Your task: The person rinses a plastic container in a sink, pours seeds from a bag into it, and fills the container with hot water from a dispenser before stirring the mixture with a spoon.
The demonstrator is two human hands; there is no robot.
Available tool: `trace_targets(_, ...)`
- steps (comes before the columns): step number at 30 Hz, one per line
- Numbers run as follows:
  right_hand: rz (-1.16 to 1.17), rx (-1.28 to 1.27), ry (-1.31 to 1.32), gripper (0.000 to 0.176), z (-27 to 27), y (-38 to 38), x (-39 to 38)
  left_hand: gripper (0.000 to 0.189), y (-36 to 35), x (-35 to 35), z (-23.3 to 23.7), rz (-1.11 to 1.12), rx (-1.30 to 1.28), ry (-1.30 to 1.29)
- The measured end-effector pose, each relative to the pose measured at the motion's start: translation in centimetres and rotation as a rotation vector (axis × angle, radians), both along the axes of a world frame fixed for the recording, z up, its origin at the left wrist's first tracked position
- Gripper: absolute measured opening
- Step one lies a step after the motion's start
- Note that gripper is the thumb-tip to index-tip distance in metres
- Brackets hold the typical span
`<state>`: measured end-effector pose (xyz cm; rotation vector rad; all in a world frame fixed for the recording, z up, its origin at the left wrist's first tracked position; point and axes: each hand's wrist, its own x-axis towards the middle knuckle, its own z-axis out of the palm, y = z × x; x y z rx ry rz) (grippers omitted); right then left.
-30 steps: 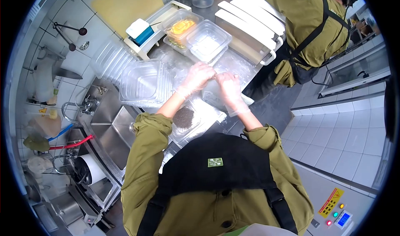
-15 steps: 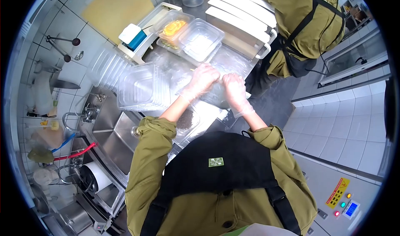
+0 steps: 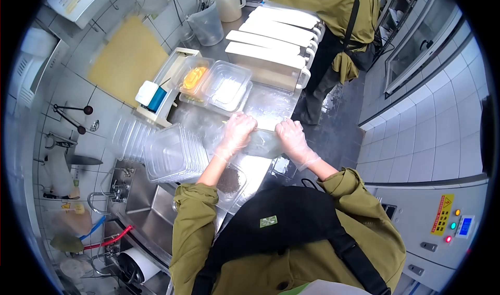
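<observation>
Both hands wear thin clear gloves. My left hand (image 3: 238,133) is closed in a fist at one upper corner of a see-through, greyish plastic thing (image 3: 264,144), which looks like a bag or a sheet. The opposite corner is gripped by my right hand (image 3: 293,138), fingers curled in. It spans between the two fists over the steel counter (image 3: 268,107). Just nearer to me than my left hand, a clear tray holding dark grains (image 3: 230,180) lies on the counter. Beyond the hands stand an open clear container (image 3: 227,85) and one with orange contents (image 3: 195,78).
Stacked clear containers (image 3: 174,151) stand left of my arm, beside the steel sink (image 3: 151,206). White-lidded bins (image 3: 265,58) line the counter's far right. A co-worker (image 3: 333,13) stands behind them. Pitchers (image 3: 207,24) are at the back, and a knife (image 3: 86,160) hangs on the left wall.
The view has shifted, so the counter and bins sit lower and further left. My hands have moved slightly apart, and more of the see-through plastic shows between them.
</observation>
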<state>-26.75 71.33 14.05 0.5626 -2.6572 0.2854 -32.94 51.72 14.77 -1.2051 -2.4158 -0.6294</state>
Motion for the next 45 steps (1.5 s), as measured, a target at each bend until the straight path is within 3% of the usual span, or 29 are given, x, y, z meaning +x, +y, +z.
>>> trace_targets(8,-0.106,-0.102,-0.027,0.01,-0.3,1.0,2.0,0.012,0.1,0.9,-0.7,0.043,-0.01,0.048)
trace_targets(16,-0.277,-0.294,0.084,0.012,4.2,5.5,7.1,0.013,11.3,5.2,2.6,-0.192,0.199,-0.044)
trace_targets(18,-0.237,-0.412,0.065,0.011,5.9,9.4,8.7,0.011,15.3,5.8,2.9,-0.248,0.23,-0.083)
trace_targets(22,-0.415,-0.703,-0.038,0.005,5.3,18.4,12.7,0.012,25.4,6.9,2.9,-0.418,0.277,-0.107)
trace_targets(26,-0.728,-0.738,0.113,0.006,4.3,28.3,14.2,0.011,38.0,7.2,1.9,-0.627,0.306,-0.165)
trace_targets(29,-0.738,-0.667,0.233,0.007,3.7,36.7,13.1,0.01,47.7,7.1,1.9,-0.643,0.374,-0.331)
trace_targets(34,-0.79,-0.784,0.211,0.01,5.5,49.4,10.2,0.01,62.2,3.9,3.7,-0.684,0.346,-0.285)
trace_targets(39,-0.827,-0.732,0.322,0.008,10.0,60.8,4.6,0.011,74.3,-5.9,4.4,-0.682,0.377,-0.197)
trace_targets(45,-0.846,-0.795,0.391,0.013,13.9,69.4,-2.3,0.016,87.4,-16.7,6.8,-0.625,0.643,-0.145)
